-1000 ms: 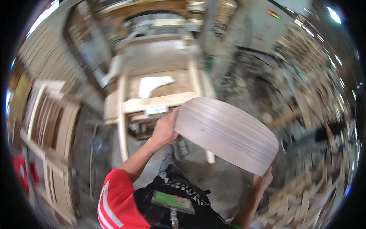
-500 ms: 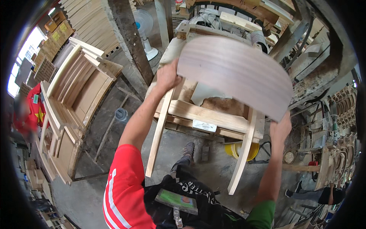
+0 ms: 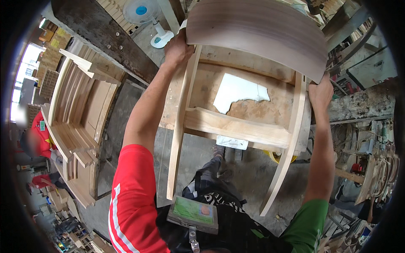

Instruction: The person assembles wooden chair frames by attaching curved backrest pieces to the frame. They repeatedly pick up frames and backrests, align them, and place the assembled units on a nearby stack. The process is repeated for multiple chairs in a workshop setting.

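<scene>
Curved plywood back panel [image 3: 257, 33] hangs over the far end of an unfinished wooden chair frame [image 3: 236, 126] at a furniture workshop, gripped at both ends by a worker seen from above. The left hand [image 3: 178, 48] is closed around the panel's left edge, just above the frame's left upright; the right hand [image 3: 320, 93] is clamped on the panel's lower right corner, beside the right upright. The frame lies on a worn workbench [image 3: 249, 63], its two long curved legs [image 3: 283, 168] reaching back toward the worker, a cross rail [image 3: 236, 128] joining them. A white torn sheet [image 3: 238, 90] rests on the bench between the uprights. To seat the panel well, a judgement from this view: keep both grips even so the piece stays level, and line each end up with its upright before pressing down. A stack of curved wooden parts [image 3: 80, 126] stands to the left, with a white floor fan [image 3: 143, 12] beyond it.
</scene>
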Action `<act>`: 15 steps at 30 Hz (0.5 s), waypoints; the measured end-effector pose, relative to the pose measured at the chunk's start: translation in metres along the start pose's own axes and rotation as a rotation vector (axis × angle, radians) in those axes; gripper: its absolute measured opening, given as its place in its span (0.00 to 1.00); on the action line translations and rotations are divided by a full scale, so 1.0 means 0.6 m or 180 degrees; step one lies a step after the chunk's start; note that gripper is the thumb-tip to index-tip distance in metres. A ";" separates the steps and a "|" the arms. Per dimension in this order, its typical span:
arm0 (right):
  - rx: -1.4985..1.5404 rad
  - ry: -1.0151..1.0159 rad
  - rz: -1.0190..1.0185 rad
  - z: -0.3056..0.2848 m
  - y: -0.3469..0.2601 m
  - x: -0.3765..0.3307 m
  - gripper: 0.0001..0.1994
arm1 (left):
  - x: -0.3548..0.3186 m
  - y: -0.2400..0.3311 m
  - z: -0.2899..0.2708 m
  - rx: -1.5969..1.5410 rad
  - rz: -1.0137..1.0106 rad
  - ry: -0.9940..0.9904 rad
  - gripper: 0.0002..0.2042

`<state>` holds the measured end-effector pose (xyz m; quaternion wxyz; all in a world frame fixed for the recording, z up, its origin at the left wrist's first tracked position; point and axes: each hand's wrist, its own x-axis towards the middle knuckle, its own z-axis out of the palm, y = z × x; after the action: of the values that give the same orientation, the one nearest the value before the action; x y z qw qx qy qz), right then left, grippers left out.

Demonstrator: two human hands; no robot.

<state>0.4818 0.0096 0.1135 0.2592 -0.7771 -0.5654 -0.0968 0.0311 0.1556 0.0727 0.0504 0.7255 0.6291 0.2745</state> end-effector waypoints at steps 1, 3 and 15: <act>0.0047 -0.0028 0.0066 0.002 -0.002 0.004 0.17 | -0.006 0.000 0.001 0.0016 -0.0004 0.0025 0.25; 0.0073 -0.0098 0.0083 0.008 0.005 0.009 0.18 | -0.020 0.003 0.008 0.0031 0.0008 0.0078 0.25; -0.0020 -0.0263 -0.0050 0.052 0.031 0.067 0.21 | -0.018 0.006 0.035 -0.0427 -0.0170 0.0266 0.24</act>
<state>0.5085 0.0547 0.0997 0.2323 -0.7767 -0.5814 -0.0685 0.0436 0.1501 0.0528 0.0799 0.6913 0.6301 0.3445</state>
